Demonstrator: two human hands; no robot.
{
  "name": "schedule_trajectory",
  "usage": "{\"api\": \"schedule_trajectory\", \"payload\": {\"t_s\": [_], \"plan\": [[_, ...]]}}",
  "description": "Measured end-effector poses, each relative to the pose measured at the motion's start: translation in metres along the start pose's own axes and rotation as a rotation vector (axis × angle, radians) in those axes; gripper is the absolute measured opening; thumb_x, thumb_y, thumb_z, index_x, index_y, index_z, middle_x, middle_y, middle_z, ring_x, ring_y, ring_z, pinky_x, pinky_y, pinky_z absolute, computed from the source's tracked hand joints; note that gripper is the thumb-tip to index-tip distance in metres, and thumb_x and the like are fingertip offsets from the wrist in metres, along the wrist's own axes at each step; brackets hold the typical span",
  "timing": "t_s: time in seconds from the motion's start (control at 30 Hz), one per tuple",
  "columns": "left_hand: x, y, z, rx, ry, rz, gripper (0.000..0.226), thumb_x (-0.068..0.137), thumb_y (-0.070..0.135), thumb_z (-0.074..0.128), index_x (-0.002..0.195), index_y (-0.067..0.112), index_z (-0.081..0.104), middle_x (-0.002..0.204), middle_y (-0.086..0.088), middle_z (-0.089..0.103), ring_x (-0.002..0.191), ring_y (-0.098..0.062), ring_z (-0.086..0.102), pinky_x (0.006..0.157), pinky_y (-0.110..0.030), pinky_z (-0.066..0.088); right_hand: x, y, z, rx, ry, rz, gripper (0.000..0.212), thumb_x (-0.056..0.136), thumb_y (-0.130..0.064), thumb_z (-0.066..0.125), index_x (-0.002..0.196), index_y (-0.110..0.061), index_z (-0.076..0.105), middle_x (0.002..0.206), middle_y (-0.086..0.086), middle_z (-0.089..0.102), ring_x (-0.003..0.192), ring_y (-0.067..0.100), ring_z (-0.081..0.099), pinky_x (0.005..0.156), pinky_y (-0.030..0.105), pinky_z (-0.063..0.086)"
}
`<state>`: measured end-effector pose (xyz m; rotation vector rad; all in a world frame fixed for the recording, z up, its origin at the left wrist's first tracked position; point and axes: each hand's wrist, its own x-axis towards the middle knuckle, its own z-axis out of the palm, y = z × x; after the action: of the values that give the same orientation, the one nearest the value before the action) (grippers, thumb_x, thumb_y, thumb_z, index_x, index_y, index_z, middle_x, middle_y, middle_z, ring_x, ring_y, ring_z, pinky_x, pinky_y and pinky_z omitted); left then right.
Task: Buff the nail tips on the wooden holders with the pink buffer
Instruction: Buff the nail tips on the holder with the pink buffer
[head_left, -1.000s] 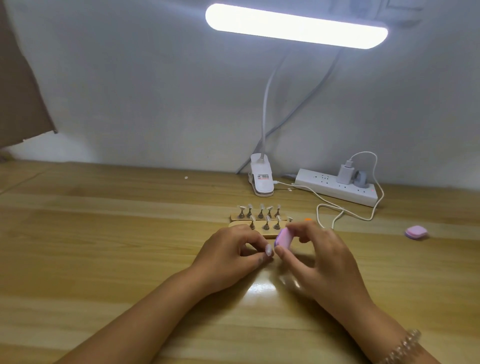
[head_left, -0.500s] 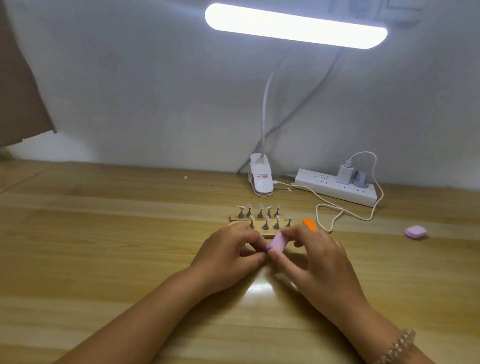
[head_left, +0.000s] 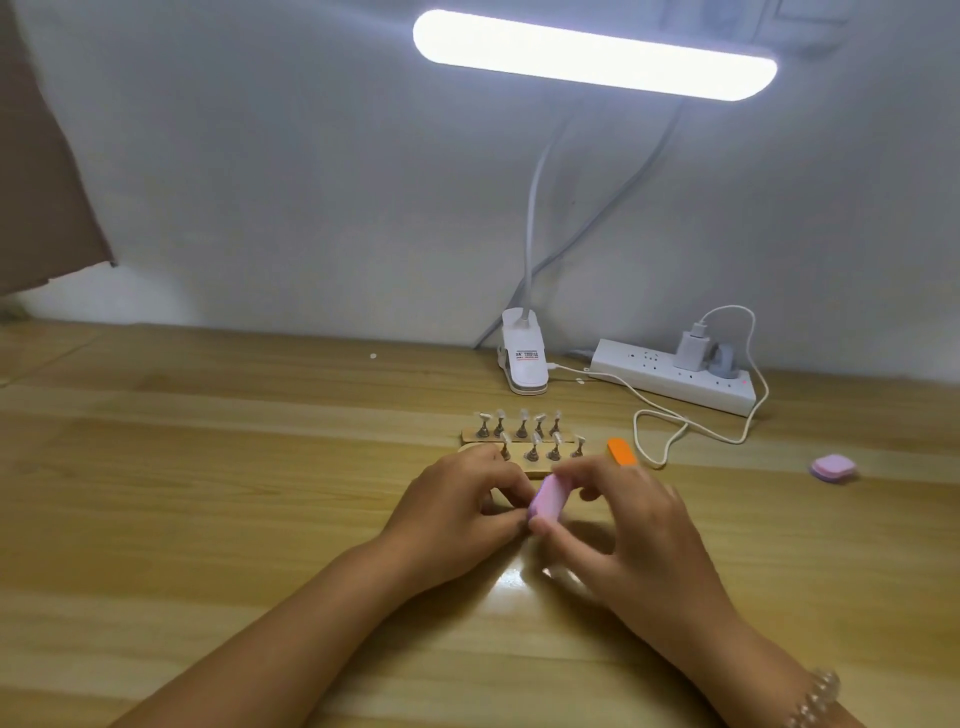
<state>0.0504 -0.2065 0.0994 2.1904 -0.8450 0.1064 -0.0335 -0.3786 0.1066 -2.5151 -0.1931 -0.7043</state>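
The right hand (head_left: 634, 530) pinches the pink buffer (head_left: 546, 499) in a narrow grip, just before the near holder's front edge; the holders (head_left: 519, 439) sit mid-tabletop (head_left: 208, 519). The left hand (head_left: 457, 514) curls beside it (its grip's contents hidden). Wood stretches wide leftward; an orange file (head_left: 622, 451) lies just right.

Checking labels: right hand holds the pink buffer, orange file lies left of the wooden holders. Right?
One slip: in the head view the orange file lies right of the wooden holders, not left. The right hand does hold the pink buffer.
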Motion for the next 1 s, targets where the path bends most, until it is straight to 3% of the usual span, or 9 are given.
{"api": "schedule_trajectory", "payload": {"t_s": [0.07, 0.17, 0.33, 0.43, 0.53, 0.63, 0.77, 0.9, 1.0], "plan": [[0.000, 0.000, 0.000, -0.003, 0.005, 0.007, 0.007, 0.082, 0.027, 0.077, 0.085, 0.033, 0.074, 0.084, 0.012, 0.057, 0.064, 0.001, 0.049, 0.063, -0.028, 0.041, 0.002, 0.001, 0.001, -0.021, -0.026, 0.038, 0.027, 0.082, -0.045, 0.072, 0.103, -0.033, 0.059, 0.096, -0.025, 0.060, 0.092, 0.007, 0.058, 0.084, 0.039, 0.043], [0.000, 0.000, 0.000, -0.008, 0.006, 0.014, 0.008, 0.083, 0.029, 0.078, 0.084, 0.035, 0.075, 0.082, 0.013, 0.057, 0.065, 0.003, 0.051, 0.062, -0.022, 0.037, 0.006, 0.009, -0.003, 0.012, 0.079, 0.137, 0.027, 0.082, -0.041, 0.071, 0.103, -0.028, 0.060, 0.096, -0.021, 0.062, 0.092, 0.014, 0.058, 0.084, 0.044, 0.046], [0.001, -0.002, 0.001, -0.009, 0.017, 0.018, 0.009, 0.082, 0.023, 0.077, 0.085, 0.032, 0.074, 0.082, 0.013, 0.057, 0.065, 0.003, 0.052, 0.061, -0.020, 0.037, 0.000, -0.001, 0.002, 0.008, -0.035, 0.032, 0.030, 0.082, -0.047, 0.071, 0.106, -0.035, 0.057, 0.096, -0.028, 0.059, 0.092, 0.001, 0.058, 0.083, 0.039, 0.044], [0.000, -0.002, 0.002, -0.052, 0.041, 0.008, 0.011, 0.083, 0.022, 0.076, 0.082, 0.033, 0.073, 0.084, 0.014, 0.062, 0.064, 0.000, 0.054, 0.064, -0.026, 0.044, 0.005, 0.011, 0.001, 0.057, 0.051, 0.165, 0.029, 0.083, -0.040, 0.071, 0.107, -0.030, 0.058, 0.096, -0.021, 0.063, 0.093, 0.009, 0.061, 0.085, 0.045, 0.048], [0.003, -0.005, 0.000, -0.123, 0.169, -0.045, 0.018, 0.084, 0.016, 0.073, 0.080, 0.033, 0.070, 0.088, 0.017, 0.069, 0.069, -0.003, 0.060, 0.067, -0.023, 0.050, 0.005, 0.017, -0.003, 0.198, 0.124, 0.257, 0.021, 0.089, -0.043, 0.062, 0.104, -0.030, 0.055, 0.095, -0.020, 0.066, 0.095, 0.006, 0.063, 0.086, 0.044, 0.051], [0.010, -0.013, -0.007, -0.158, 0.322, -0.180, 0.013, 0.083, 0.020, 0.075, 0.078, 0.030, 0.068, 0.084, 0.026, 0.070, 0.062, 0.000, 0.058, 0.060, -0.013, 0.041, 0.005, 0.016, -0.002, 0.219, 0.083, 0.316, 0.022, 0.090, -0.047, 0.057, 0.104, -0.033, 0.050, 0.098, -0.021, 0.066, 0.093, 0.000, 0.065, 0.085, 0.035, 0.050], [0.017, -0.019, -0.010, -0.115, 0.330, -0.255, 0.010, 0.084, 0.024, 0.075, 0.079, 0.030, 0.069, 0.082, 0.024, 0.070, 0.072, 0.004, 0.061, 0.060, -0.010, 0.037, 0.006, 0.017, 0.000, 0.175, 0.011, 0.358, 0.028, 0.093, -0.049, 0.051, 0.113, -0.030, 0.046, 0.104, -0.020, 0.065, 0.096, 0.009, 0.065, 0.090, 0.039, 0.048], [0.020, -0.020, -0.009, -0.063, 0.328, -0.310, 0.009, 0.084, 0.028, 0.075, 0.078, 0.033, 0.070, 0.084, 0.025, 0.068, 0.086, 0.001, 0.061, 0.068, -0.020, 0.040, 0.006, 0.015, 0.000, 0.153, 0.001, 0.352, 0.031, 0.094, -0.050, 0.048, 0.116, -0.029, 0.045, 0.108, -0.014, 0.065, 0.103, 0.015, 0.064, 0.091, 0.041, 0.048], [0.021, -0.020, -0.009, -0.075, 0.311, -0.348, 0.010, 0.082, 0.029, 0.077, 0.076, 0.032, 0.070, 0.081, 0.022, 0.068, 0.087, -0.005, 0.064, 0.074, -0.024, 0.045, 0.006, 0.015, 0.000, 0.128, -0.020, 0.332, 0.027, 0.095, -0.046, 0.051, 0.116, -0.030, 0.045, 0.107, -0.017, 0.062, 0.108, 0.015, 0.062, 0.091, 0.038, 0.047]]}}
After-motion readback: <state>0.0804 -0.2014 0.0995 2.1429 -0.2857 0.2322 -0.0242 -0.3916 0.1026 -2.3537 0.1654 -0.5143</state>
